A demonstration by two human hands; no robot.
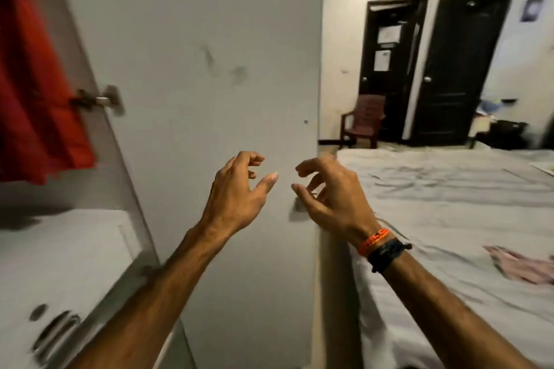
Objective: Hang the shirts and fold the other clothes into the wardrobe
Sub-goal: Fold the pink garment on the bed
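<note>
Hovering empty, both grips loose-curled: left hand (236, 195), right hand (328, 198) | red shirt (36, 84) hangs far left | pink garment (521, 263) on bed (434, 213) right.

Maroon chair (364, 120) nr black doors (458, 69); bed (449, 207)

Head-worn camera looks forward and down, close over both hands (281, 189).

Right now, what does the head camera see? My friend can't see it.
Two empty hands, left hand and right hand, reach out with fingers curled before an open white wardrobe door. A red garment hangs inside at left; a pink cloth lies on the bed at right.
</note>
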